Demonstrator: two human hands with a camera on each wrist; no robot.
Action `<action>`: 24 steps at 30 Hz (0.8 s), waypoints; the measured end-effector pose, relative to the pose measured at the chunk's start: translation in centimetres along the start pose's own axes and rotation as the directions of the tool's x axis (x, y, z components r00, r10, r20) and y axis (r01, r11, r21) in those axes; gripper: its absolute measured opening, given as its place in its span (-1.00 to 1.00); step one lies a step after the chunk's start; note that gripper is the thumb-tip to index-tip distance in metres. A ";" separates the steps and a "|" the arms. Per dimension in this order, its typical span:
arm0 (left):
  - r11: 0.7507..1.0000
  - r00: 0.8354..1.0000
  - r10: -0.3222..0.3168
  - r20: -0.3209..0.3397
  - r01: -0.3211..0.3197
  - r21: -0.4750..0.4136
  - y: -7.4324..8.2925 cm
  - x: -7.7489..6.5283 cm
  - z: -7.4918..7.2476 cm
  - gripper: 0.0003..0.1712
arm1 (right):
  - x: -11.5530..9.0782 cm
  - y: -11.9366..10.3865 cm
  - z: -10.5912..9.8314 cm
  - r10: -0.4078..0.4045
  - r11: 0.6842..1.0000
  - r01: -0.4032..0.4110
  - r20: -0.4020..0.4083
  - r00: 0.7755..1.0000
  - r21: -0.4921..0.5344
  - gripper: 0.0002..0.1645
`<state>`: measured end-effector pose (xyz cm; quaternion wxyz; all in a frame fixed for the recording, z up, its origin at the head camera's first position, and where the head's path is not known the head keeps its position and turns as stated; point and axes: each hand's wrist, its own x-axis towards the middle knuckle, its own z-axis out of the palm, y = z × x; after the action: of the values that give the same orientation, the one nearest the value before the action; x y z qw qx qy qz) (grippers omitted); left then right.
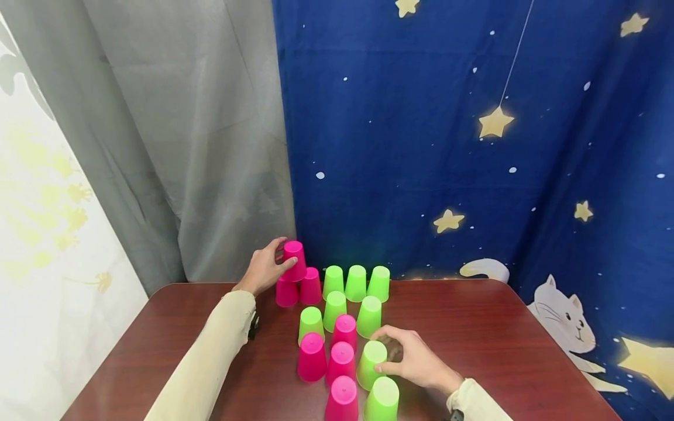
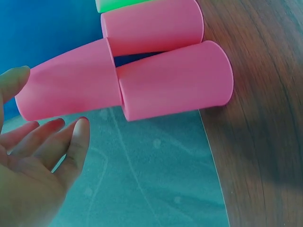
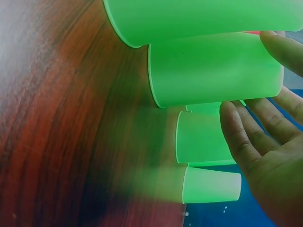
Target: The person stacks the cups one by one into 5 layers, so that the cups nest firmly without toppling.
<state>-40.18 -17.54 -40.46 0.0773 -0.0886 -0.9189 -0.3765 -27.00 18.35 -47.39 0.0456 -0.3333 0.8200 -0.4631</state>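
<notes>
My left hand (image 1: 265, 269) is at a pink cup (image 1: 296, 266), upside down across two other upturned pink cups (image 1: 310, 287). Its thumb overlaps the upper cup's closed end in the left wrist view, while the loosely extended fingers (image 2: 75, 146) lie just off its side. On the right, my right hand (image 1: 416, 356) holds an upturned green cup (image 1: 371, 371) between thumb and fingers; the cup stands upright among the others. In the right wrist view the thumb meets one side of this green cup (image 3: 213, 71) and the fingertips (image 3: 229, 111) the other.
A row of three green cups (image 1: 356, 284) stands near the table's back edge. Several green and pink cups (image 1: 341, 362) lead from there toward the front. The brown table (image 1: 463, 327) ends against a grey curtain (image 1: 231, 175) and a blue starry curtain (image 1: 395, 146).
</notes>
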 end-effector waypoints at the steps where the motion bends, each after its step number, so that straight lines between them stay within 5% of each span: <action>1: 1.000 1.000 0.001 0.000 -0.001 -0.005 -0.1 -0.1 -0.1 -0.19 | 0.0 0.0 0.0 0.003 1.000 -0.003 0.000 1.000 -0.007 -0.51; 15: 0.998 0.993 0.064 -0.103 -0.063 0.007 -2.0 -3.5 -1.1 -0.32 | 0.9 -0.8 -0.9 0.022 0.999 -0.022 -0.004 1.000 -0.039 -0.51; 24: 0.990 0.978 0.131 -0.164 -0.139 -0.035 -1.2 -6.6 0.1 -0.43 | 1.8 -1.7 -2.0 0.000 0.999 -0.001 -0.006 1.000 -0.052 -0.53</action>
<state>-34.04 -18.95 -42.72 0.1748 -0.1216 -0.8925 -0.3975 -28.29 18.09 -44.48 0.0346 -0.3328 0.8319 -0.4427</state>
